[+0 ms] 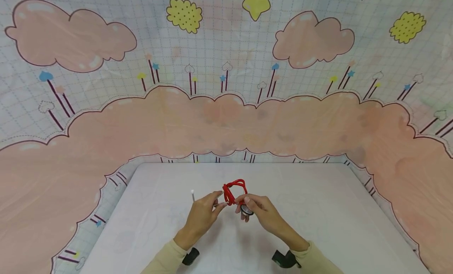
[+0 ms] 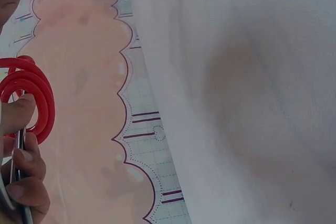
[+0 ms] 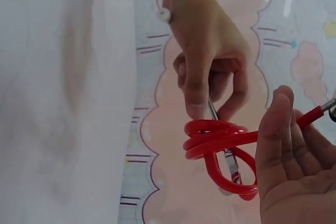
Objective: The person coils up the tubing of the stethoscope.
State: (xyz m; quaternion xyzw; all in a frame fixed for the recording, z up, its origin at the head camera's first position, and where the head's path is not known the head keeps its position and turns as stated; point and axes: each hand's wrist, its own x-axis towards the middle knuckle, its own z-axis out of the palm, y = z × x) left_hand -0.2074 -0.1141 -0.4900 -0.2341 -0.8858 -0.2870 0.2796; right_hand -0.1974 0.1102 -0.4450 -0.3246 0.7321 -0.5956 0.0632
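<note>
Both hands hold a stethoscope with red tubing (image 1: pixel 229 195) above the white table. My left hand (image 1: pixel 201 213) grips its metal ear tubes (image 2: pixel 20 140); one white ear tip (image 1: pixel 192 192) sticks out behind that hand, and also shows in the right wrist view. The tubing is wound in several loops around the metal tubes, just beyond the left fingertips. With thumb and fingers, my right hand (image 1: pixel 263 213) holds the tubing close to the round chest piece (image 1: pixel 246 210), which hangs below the fingers. At the right wrist view's edge, the chest piece's metal stem (image 3: pixel 328 105) is partly cut off.
A white-covered table (image 1: pixel 148 234) lies under the hands. Behind and beside it hangs a patterned cloth (image 1: pixel 247 124) with pink clouds. Black devices (image 1: pixel 191 256) sit beneath both wrists, by the light sleeves (image 1: pixel 166 258).
</note>
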